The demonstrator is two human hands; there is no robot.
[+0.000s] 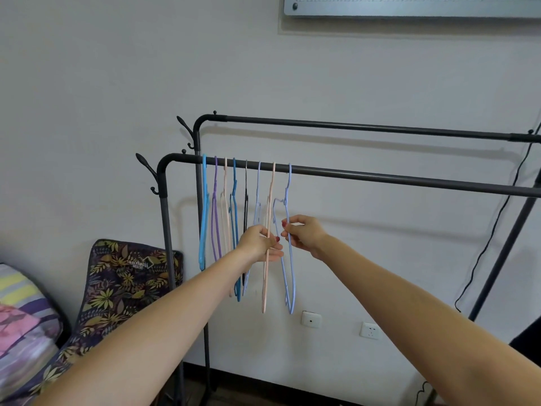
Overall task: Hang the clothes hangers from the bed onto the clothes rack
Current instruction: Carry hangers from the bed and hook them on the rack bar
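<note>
Left hand (259, 243): curled round the peach hanger (268, 244), thumb and fingers clasping its side wire.
Right hand (304, 234): pinched on the pale blue hanger (289, 268), just right of the left fingertips.
Hangers: eight hooked on the front rail (380, 178) of the clothes rack, six hanging left of the left fingers.
Bedding (26, 312): far below-left of both hands.
</note>
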